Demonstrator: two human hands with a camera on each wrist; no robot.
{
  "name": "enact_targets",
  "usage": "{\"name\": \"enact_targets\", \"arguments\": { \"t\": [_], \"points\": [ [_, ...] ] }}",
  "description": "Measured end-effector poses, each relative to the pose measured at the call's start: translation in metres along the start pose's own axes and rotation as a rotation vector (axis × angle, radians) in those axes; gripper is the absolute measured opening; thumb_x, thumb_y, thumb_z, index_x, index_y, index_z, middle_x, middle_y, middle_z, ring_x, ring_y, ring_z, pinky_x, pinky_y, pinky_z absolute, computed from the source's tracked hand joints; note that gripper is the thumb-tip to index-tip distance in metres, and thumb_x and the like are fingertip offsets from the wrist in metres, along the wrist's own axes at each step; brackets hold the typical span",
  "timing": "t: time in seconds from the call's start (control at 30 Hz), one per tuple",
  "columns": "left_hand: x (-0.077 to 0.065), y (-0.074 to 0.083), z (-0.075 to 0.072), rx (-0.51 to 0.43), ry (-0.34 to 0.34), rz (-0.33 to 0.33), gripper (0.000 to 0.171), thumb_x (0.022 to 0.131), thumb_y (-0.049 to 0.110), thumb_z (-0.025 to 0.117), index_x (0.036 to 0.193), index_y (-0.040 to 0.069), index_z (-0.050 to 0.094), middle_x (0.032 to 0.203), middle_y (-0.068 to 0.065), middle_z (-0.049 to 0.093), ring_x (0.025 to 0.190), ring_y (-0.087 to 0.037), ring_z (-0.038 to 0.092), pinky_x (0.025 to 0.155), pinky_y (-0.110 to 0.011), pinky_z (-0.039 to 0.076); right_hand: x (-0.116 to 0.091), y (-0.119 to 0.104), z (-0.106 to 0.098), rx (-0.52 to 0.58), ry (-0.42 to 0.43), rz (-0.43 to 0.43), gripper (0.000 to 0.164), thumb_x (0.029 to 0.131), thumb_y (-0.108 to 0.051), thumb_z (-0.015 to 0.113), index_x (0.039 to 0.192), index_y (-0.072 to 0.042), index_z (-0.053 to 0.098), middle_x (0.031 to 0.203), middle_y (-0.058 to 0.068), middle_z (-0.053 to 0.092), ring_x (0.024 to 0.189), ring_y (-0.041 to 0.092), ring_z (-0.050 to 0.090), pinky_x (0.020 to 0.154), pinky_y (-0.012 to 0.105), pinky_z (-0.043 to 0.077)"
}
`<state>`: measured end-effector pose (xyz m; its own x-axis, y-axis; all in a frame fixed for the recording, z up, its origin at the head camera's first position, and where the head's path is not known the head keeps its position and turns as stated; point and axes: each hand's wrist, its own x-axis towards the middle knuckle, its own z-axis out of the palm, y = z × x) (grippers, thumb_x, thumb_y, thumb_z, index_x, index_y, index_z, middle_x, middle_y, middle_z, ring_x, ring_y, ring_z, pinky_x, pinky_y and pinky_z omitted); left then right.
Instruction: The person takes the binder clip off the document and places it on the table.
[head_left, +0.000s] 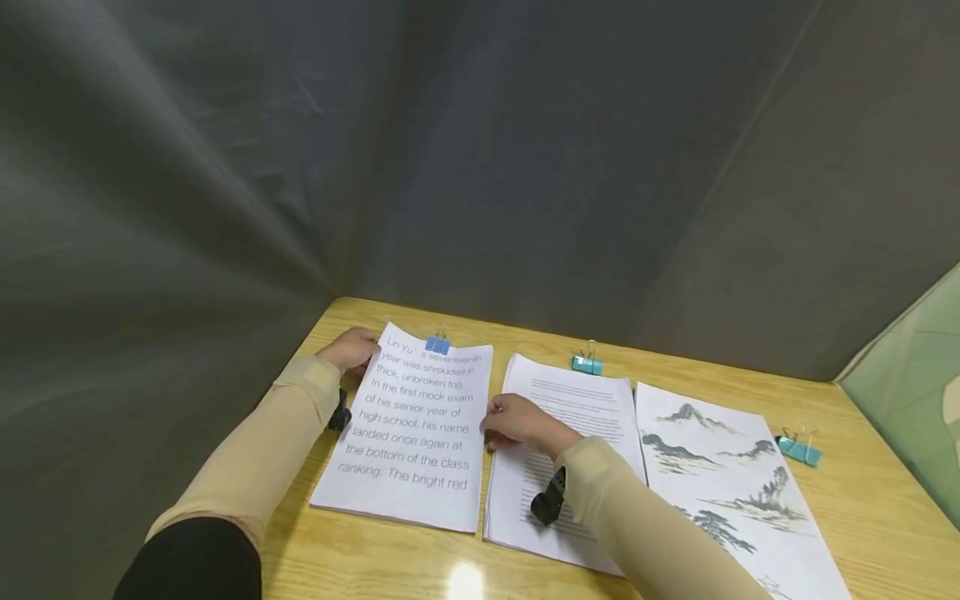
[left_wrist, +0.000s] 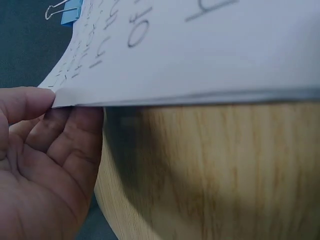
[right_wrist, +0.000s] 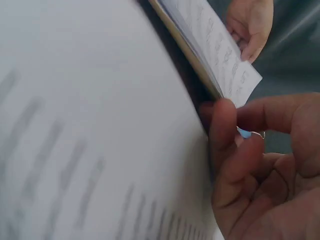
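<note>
A stack of white paper with large print (head_left: 408, 425) lies at the left of the table, its upper part bowed and a blue binder clip (head_left: 438, 345) on its top edge. My left hand (head_left: 351, 348) pinches the stack's upper left edge, thumb above and fingers beneath, as the left wrist view shows. At the right edge, halfway down, my right hand (head_left: 525, 423) pinches the same stack between thumb and fingertips; its fingers partly hide the edge in the right wrist view. Below that hand is a second stack, with small print (head_left: 581, 404).
A sheet with ink-painted mountains (head_left: 675, 483) lies right of the small-print stack. One teal binder clip (head_left: 587, 364) is at the small-print stack's top edge, another teal clip (head_left: 799, 450) beside the painting. A dark curtain (head_left: 510, 183) hangs behind the wooden table (head_left: 862, 467).
</note>
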<state>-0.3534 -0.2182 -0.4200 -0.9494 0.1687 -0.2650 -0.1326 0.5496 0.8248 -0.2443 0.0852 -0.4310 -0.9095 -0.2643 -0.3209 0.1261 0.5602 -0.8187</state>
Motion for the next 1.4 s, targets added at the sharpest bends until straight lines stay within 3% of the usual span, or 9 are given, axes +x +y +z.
{"name": "enact_targets", "arguments": {
  "t": [0.1,0.27,0.6,0.7,0.8,0.97,1.23,1.4],
  "points": [
    [-0.001,-0.001,0.000,0.017,0.009,0.003,0.034,0.104,0.001,0.041,0.129,-0.010,0.061,0.106,-0.019,0.066,0.085,-0.024,0.062,0.071,-0.032,0.052,-0.002,0.003,-0.004,-0.049,-0.015,-0.012,0.010,0.095,-0.006,0.064,0.085,-0.003,0.063,0.076,0.007,0.068,0.061,0.014,0.057,0.054,0.022,0.042],
    [-0.004,-0.002,0.001,0.024,0.030,0.027,0.032,0.106,0.004,0.042,0.129,-0.009,0.061,0.107,-0.018,0.065,0.085,-0.023,0.061,0.071,-0.031,0.050,0.001,0.005,-0.008,-0.069,0.048,-0.003,0.009,0.096,-0.012,0.065,0.093,-0.004,0.065,0.077,0.007,0.068,0.067,0.016,0.060,0.058,0.025,0.047],
    [-0.017,-0.003,0.009,-0.090,0.076,0.069,0.024,0.107,0.006,0.043,0.114,-0.005,0.063,0.100,-0.014,0.063,0.077,-0.020,0.057,0.068,-0.030,0.047,0.021,-0.005,-0.028,-0.120,0.160,-0.046,0.016,0.099,-0.013,0.057,0.107,0.000,0.061,0.082,0.007,0.068,0.070,0.016,0.061,0.060,0.025,0.049],
    [-0.020,-0.005,0.014,-0.120,0.086,0.083,0.025,0.107,0.006,0.042,0.113,-0.005,0.063,0.102,-0.015,0.064,0.081,-0.022,0.056,0.071,-0.031,0.046,0.029,-0.014,-0.035,-0.131,0.194,-0.077,0.021,0.100,-0.015,0.055,0.114,0.001,0.063,0.092,0.010,0.067,0.080,0.020,0.061,0.068,0.029,0.050],
    [-0.023,-0.006,0.019,-0.137,0.096,0.085,0.027,0.108,0.007,0.041,0.117,-0.006,0.063,0.107,-0.016,0.064,0.087,-0.023,0.057,0.076,-0.033,0.045,0.036,-0.022,-0.039,-0.160,0.197,-0.120,0.030,0.103,-0.016,0.053,0.124,0.003,0.062,0.111,0.016,0.067,0.099,0.027,0.062,0.084,0.037,0.052],
    [-0.028,-0.005,0.028,-0.161,0.122,0.082,0.029,0.108,0.007,0.042,0.123,-0.007,0.061,0.110,-0.018,0.065,0.093,-0.025,0.058,0.082,-0.035,0.045,0.048,-0.031,-0.042,-0.208,0.211,-0.168,0.040,0.107,-0.018,0.049,0.139,0.005,0.056,0.135,0.022,0.060,0.126,0.037,0.056,0.104,0.048,0.046],
    [-0.030,0.004,0.044,-0.196,0.136,0.080,0.024,0.108,0.008,0.043,0.114,-0.003,0.064,0.107,-0.016,0.065,0.093,-0.026,0.059,0.084,-0.036,0.045,0.060,-0.028,-0.042,-0.197,0.295,-0.166,0.049,0.109,-0.021,0.045,0.149,0.006,0.046,0.145,0.024,0.054,0.133,0.038,0.052,0.109,0.048,0.042],
    [-0.032,0.001,0.053,-0.223,0.130,0.062,0.028,0.109,0.009,0.044,0.124,-0.003,0.063,0.111,-0.017,0.066,0.095,-0.026,0.060,0.087,-0.037,0.046,0.063,-0.029,-0.042,-0.190,0.291,-0.176,0.053,0.110,-0.025,0.043,0.151,0.007,0.043,0.148,0.025,0.051,0.138,0.039,0.048,0.114,0.048,0.038]
  ]
}}
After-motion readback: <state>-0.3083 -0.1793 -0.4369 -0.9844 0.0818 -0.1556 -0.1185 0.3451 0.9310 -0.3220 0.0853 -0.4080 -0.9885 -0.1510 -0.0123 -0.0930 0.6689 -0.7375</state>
